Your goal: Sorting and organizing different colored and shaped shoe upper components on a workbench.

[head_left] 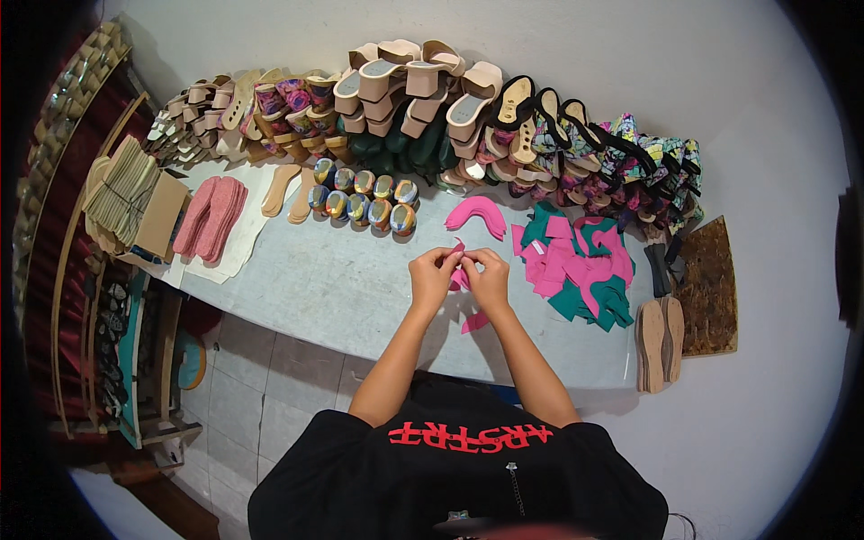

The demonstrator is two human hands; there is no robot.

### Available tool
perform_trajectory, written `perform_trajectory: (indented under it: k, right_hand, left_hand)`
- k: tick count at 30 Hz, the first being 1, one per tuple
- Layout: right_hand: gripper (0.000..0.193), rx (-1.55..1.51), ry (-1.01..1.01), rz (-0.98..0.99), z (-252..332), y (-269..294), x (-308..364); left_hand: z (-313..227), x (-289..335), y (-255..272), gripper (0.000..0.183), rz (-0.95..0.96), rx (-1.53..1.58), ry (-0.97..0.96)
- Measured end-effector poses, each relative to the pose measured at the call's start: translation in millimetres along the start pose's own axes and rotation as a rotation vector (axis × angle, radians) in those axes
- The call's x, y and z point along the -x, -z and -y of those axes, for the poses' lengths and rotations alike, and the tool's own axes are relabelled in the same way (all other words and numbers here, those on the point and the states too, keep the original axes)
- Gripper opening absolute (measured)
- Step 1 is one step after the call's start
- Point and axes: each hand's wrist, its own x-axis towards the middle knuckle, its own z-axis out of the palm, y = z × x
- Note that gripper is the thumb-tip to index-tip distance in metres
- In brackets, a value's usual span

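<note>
Near the middle of the table, my left hand and my right hand come together, fingertips pinched on a small pink fabric piece. Parts of the piece show above and below my fingers; the rest is hidden by them. Just beyond my hands lies a curved stack of pink strips. A loose pink scrap rests on the table between my forearms. To the right of my right hand spreads a heap of pink and green cut pieces.
Finished sandals are piled along the wall. Several patterned rolls stand left of centre, near tan insoles and red-pink sole pieces. A box of bundled soles is at the left end. Tan soles lie by the right edge.
</note>
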Motion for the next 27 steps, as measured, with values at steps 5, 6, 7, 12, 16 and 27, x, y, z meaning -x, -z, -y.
perform_trajectory:
  k: [5, 6, 7, 12, 16, 27]
  right_hand:
    - [0.008, -0.098, -0.16, -0.075, 14, -2, 3]
    - [0.008, -0.119, -0.202, -0.093, 15, -3, 3]
    - [0.008, -0.119, -0.201, -0.091, 14, -5, 4]
    - [0.01, -0.127, -0.186, -0.183, 11, -12, 8]
    - [0.011, -0.115, -0.224, -0.194, 4, -21, 10]
    - [0.015, -0.098, -0.341, -0.317, 0, -35, 17]
  left_hand:
    - [5, 2, -7, 0.014, -0.067, 0.034, -0.103]
    - [7, 2, -8, 0.014, -0.079, 0.02, -0.131]
    - [9, 2, -8, 0.014, -0.081, 0.02, -0.131]
    - [10, 2, -12, 0.016, -0.124, 0.019, -0.101]
    - [14, 1, -16, 0.017, -0.163, 0.015, -0.135]
    - [24, 3, -23, 0.017, -0.217, -0.059, -0.108]
